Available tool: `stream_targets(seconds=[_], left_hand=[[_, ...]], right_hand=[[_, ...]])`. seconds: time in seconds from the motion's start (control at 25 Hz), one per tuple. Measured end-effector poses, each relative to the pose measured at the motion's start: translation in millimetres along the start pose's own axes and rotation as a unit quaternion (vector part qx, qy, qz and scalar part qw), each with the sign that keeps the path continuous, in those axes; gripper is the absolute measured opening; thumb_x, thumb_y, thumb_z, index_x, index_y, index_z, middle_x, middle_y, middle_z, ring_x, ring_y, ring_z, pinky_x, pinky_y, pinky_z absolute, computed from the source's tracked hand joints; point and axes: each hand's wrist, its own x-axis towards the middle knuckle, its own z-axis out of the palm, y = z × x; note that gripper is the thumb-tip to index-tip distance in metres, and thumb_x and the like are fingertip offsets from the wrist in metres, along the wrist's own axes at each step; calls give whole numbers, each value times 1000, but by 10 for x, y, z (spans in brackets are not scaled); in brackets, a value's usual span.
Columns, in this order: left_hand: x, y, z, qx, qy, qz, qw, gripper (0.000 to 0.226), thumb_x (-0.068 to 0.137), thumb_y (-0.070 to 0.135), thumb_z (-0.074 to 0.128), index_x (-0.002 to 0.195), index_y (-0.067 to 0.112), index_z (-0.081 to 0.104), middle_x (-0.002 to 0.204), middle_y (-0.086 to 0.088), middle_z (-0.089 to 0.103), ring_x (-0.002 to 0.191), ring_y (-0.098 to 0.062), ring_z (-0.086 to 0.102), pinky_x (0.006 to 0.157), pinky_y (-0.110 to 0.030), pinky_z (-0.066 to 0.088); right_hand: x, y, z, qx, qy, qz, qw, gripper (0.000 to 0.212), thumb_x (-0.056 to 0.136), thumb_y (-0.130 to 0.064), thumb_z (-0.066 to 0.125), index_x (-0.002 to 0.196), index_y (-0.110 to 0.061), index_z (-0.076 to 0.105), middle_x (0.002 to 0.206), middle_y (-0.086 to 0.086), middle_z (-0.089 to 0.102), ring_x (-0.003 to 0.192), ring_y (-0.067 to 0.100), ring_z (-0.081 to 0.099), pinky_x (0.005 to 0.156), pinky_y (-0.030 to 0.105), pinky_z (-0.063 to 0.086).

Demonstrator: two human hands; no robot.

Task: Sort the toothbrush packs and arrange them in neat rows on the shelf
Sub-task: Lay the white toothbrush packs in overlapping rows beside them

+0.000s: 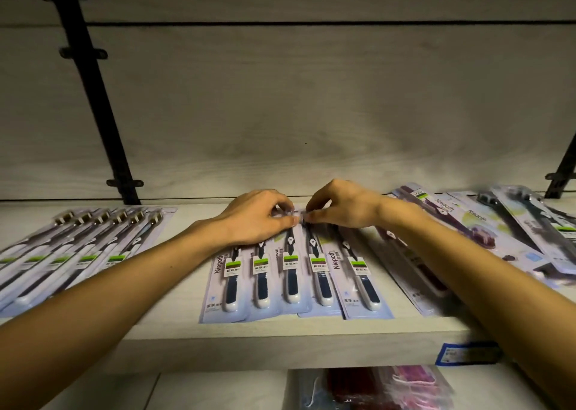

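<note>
Head view. Left hand (pixel 258 219) and right hand (pixel 339 205) meet over the far ends of the middle row of toothbrush packs (pixel 293 272) on the shelf (pixel 280 341) — the fingers of both curled, pinching the pack tops. Left of the fingers lies a fanned row of packs (pixel 78 250); right of them, a loose, overlapping heap of packs (pixel 486 238).

Both hands on middle toothbrush packs (pixel 293 272)
Left hand (pixel 258 219) and right hand (pixel 339 207) pinch the packs' far ends on shelf (pixel 280 341).
</note>
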Motion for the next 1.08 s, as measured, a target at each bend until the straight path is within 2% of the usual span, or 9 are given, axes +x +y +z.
stream_targets(seconds=[0.12,0.24,0.36,0.44,0.56,0.6,0.76,0.92,1.08], left_hand=[[24,-34,-12,2,-10,-5,1000,38,91,55,62,118,29,69,119,9,68,103,-12,63,89,-39,54],[22,-27,28,7,12,-1,1000,48,87,64,61,119,28,67,116,10,67,101,-12,62,87,-39,54],[14,41,110,0,26,25,999,64,85,71,58,135,31,58,125,7,64,111,-14,58,91,-39,51],[26,79,139,-10,10,51,999,62,87,69,57,138,35,56,126,7,63,113,-14,56,93,-39,50],[47,88,148,-39,6,72,997,43,90,59,62,126,36,65,119,12,66,106,-10,58,88,-36,50],[49,89,154,-55,9,70,996,38,90,56,64,121,35,67,116,14,67,104,-8,60,87,-36,51],[82,100,168,-95,12,46,994,35,89,50,69,120,33,70,115,17,70,104,-4,63,92,-35,53],[102,123,158,-91,10,40,995,37,88,50,70,121,34,70,118,18,70,107,-4,63,94,-35,52],[64,106,142,-89,6,50,995,36,88,49,70,121,35,70,115,18,71,105,-3,64,94,-36,53]], right_hand=[[-25,123,9,91,19,7,996,33,92,-32,69,121,-16,70,119,-1,70,106,16,65,98,34,50],[-71,284,-44,169,-6,23,985,37,90,-13,70,127,-14,66,125,-1,67,111,14,64,104,32,48],[-136,361,-142,244,-30,22,969,42,88,0,67,128,-14,65,126,-1,67,114,16,65,105,32,48],[-173,382,-231,281,6,21,960,41,88,4,66,126,-12,65,127,0,66,112,18,66,101,36,52],[-227,464,-358,204,115,31,972,38,89,-2,69,126,-6,65,126,7,67,109,21,67,101,38,51],[-257,507,-378,165,130,36,977,38,89,-6,70,126,-6,65,126,8,67,109,21,67,102,38,50],[-389,583,-296,126,85,22,988,40,90,-16,71,128,-9,65,126,4,67,110,16,65,101,28,48],[-371,471,-112,59,55,-18,997,40,89,-32,72,125,-15,68,121,-1,70,108,16,65,98,35,51],[-305,376,5,-23,56,-45,997,38,87,-37,73,121,-19,71,116,-3,72,102,14,64,92,28,51]])
